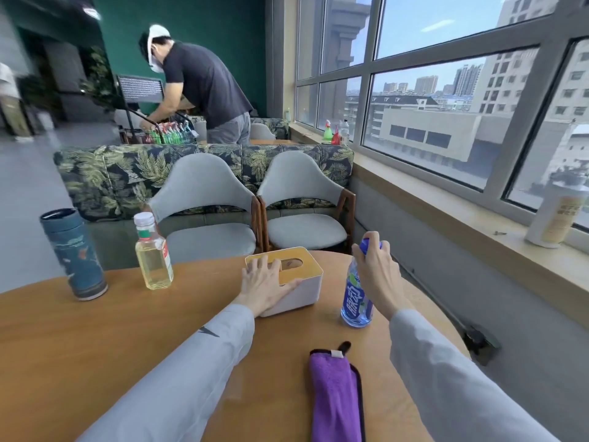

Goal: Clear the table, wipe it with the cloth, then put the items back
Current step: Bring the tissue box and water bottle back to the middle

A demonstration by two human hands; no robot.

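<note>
A round wooden table [95, 339] carries a white tissue box [302, 288] with a yellow lid at its far middle. My left hand [264, 285] lies flat on the box's near left corner, fingers spread, thumb along its side. My right hand [376, 266] is closed around the neck and cap of a blue drink bottle [356, 301] standing upright to the right of the box. A folded purple cloth [334, 393] rests at the near edge. On the far left stand a dark blue patterned flask [75, 253] and a small bottle of pale yellow liquid [153, 253].
Two grey chairs [207, 212] stand just beyond the table, with a leaf-patterned sofa back [111, 173] behind them. A window sill [462, 237] runs along the right with a white cup [557, 215] on it. A person [204, 87] bends over a drinks cart in the background.
</note>
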